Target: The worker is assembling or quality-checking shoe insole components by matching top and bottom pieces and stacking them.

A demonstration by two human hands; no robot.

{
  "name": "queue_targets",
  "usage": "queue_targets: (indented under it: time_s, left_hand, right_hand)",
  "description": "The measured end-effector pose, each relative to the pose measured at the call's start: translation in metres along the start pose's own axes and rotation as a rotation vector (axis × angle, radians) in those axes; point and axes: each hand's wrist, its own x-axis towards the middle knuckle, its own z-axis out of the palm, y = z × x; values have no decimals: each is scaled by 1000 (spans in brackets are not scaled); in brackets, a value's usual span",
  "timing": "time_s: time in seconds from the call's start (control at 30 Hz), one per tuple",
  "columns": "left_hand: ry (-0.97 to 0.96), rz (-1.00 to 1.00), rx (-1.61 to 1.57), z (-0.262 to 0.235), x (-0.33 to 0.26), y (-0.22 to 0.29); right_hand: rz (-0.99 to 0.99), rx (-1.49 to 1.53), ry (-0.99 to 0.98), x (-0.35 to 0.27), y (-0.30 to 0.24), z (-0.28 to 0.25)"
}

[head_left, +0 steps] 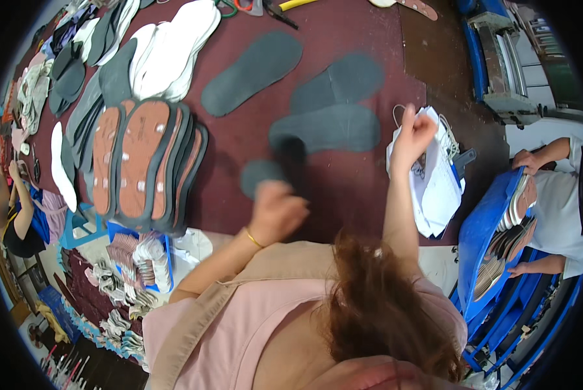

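Note:
My left hand [278, 211] is low over the maroon tabletop [226, 195], fingers curled and blurred. A dark grey insole [260, 177] sticks out from it, foreshortened, its far end rounded; the fingers' exact hold on it is hidden. Farther off, two dark grey insoles lie close together, the nearer insole [343, 129] overlapping the upper insole [350, 78]. Another grey insole [252, 75] rests slantwise to their left. My right hand [415, 138] is raised at the table's right side by white papers [434, 188], thumb apart from loosely bent fingers, with nothing visible in it.
Stacked grey insoles with brown tops [142, 156] stand at left, white insoles [177, 49] behind them. Scissors [249, 6] lie at the far edge. At right, another person's hands hold a blue tray [467, 240] of insoles. A blue-and-metal machine [506, 65] stands at far right.

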Motion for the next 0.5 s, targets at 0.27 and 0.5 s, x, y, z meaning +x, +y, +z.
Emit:
queue_targets:
  time_s: [0.27,0.5]
  left_hand:
    - [-49,-4,-259,32,36,4]
    - [176,-22,2,-7,74,-6]
  right_hand:
    - [-607,-838,-217,236,102,205]
    - [-920,-1231,-262,270,68,208]
